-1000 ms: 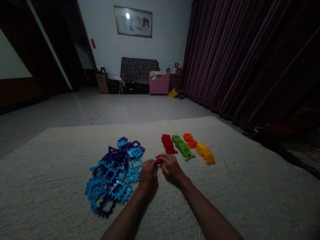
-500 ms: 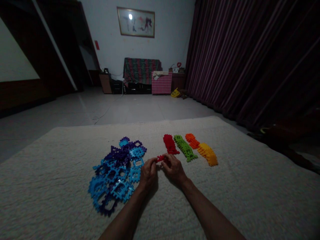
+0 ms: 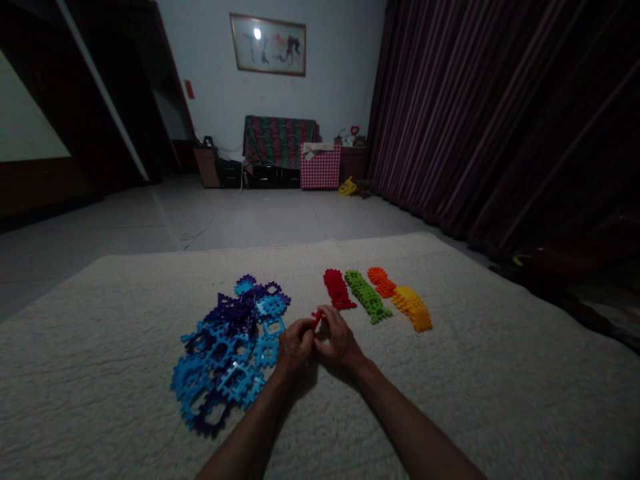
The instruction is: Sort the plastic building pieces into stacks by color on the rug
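Note:
Between my two hands is a small red plastic interlocking piece (image 3: 317,320), partly hidden by the fingers. My left hand (image 3: 295,347) pinches its left side, and my right hand (image 3: 340,341) grips it from the right with thumb and fingers. Just beyond my right hand lies a row of red pieces (image 3: 337,289). To its right are a row of green pieces (image 3: 367,295), a short orange row (image 3: 381,282) and a yellow row (image 3: 413,308). Left of my left hand spreads a loose heap of blue and purple notched pieces (image 3: 227,353).
Everything lies on a pale quilted mat (image 3: 475,387). Past its far edge is a tiled floor (image 3: 280,213) with a thin cable (image 3: 195,235). A low cabinet (image 3: 273,177) stands by the back wall, and a purple curtain (image 3: 440,113) hangs at the right.
The red piece has been turned from lying crosswise to a more upright angle. My hands have drawn closer together around it. The whole view has shifted slightly.

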`<act>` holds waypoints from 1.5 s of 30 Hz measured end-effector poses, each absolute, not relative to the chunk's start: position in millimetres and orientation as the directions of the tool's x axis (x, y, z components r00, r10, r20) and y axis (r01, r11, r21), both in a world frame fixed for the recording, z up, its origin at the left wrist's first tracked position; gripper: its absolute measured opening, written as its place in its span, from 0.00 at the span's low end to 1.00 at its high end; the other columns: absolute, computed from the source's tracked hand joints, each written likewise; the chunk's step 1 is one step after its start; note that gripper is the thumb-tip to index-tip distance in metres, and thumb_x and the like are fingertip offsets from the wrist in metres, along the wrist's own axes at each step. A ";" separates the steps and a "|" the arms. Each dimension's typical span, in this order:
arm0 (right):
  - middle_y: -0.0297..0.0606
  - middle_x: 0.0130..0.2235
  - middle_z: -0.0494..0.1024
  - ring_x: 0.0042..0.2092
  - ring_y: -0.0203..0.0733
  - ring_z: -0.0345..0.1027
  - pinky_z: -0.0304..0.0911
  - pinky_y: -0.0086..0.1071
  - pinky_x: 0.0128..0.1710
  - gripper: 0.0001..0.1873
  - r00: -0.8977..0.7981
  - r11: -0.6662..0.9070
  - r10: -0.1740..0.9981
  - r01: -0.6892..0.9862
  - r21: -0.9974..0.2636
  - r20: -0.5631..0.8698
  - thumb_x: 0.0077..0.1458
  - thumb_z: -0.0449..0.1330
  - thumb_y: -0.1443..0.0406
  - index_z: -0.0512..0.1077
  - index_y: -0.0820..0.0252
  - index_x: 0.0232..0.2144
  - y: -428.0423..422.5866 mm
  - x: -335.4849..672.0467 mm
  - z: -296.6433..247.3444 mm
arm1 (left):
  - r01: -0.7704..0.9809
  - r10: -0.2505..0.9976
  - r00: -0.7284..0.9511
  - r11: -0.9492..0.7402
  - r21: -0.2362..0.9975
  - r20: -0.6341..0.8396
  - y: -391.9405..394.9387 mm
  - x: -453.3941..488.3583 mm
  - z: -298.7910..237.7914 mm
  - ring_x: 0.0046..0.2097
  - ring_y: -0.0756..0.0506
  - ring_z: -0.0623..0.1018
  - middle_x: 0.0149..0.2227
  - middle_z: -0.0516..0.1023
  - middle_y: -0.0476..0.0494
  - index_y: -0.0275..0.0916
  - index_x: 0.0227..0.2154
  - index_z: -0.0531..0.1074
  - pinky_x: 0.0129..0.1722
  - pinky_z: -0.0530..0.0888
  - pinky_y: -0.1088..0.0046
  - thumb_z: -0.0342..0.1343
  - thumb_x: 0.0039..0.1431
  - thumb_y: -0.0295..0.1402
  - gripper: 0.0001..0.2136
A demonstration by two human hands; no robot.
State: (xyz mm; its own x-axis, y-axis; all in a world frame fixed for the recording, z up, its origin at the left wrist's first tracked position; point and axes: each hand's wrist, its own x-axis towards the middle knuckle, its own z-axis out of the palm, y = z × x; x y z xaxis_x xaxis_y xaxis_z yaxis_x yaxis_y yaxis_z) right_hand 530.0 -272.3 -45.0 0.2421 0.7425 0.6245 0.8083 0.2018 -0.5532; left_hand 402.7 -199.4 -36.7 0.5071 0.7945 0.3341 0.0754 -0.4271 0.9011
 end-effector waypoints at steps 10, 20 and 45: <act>0.48 0.54 0.70 0.56 0.50 0.64 0.64 0.45 0.57 0.29 0.328 0.088 0.650 0.864 -0.496 0.686 0.53 0.64 0.63 0.63 0.59 0.56 -270.9 542.1 -39.4 | 0.059 0.839 0.470 -0.339 0.939 0.273 -201.9 403.3 -32.9 0.37 0.44 0.80 0.35 0.83 0.42 0.37 0.36 0.78 0.39 0.76 0.68 0.54 0.52 0.36 0.12; 0.52 0.54 0.70 0.56 0.54 0.62 0.62 0.48 0.56 0.30 0.477 -0.271 0.584 0.877 -0.396 0.657 0.56 0.62 0.57 0.64 0.64 0.58 -266.3 572.7 -47.9 | 0.088 0.843 0.467 -0.343 0.935 0.265 -203.3 404.4 -35.1 0.35 0.45 0.80 0.34 0.82 0.42 0.37 0.35 0.79 0.38 0.75 0.69 0.53 0.52 0.33 0.11; 0.46 0.52 0.74 0.55 0.51 0.63 0.57 0.46 0.55 0.18 0.301 -0.084 0.724 0.931 -0.354 0.620 0.58 0.57 0.65 0.70 0.59 0.51 -270.9 544.0 -29.7 | 0.045 0.857 0.404 -0.368 0.929 0.320 -203.6 405.5 -34.7 0.37 0.45 0.81 0.34 0.83 0.43 0.38 0.33 0.79 0.40 0.76 0.70 0.53 0.52 0.32 0.10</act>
State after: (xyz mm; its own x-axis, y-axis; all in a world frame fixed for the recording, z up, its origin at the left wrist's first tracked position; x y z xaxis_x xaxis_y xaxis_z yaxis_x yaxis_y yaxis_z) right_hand 544.0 -270.9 -29.7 0.3013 0.7242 0.6203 0.9313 -0.0839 -0.3544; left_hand 405.5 -203.6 -34.7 0.4042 0.8568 0.3201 0.0446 -0.3680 0.9287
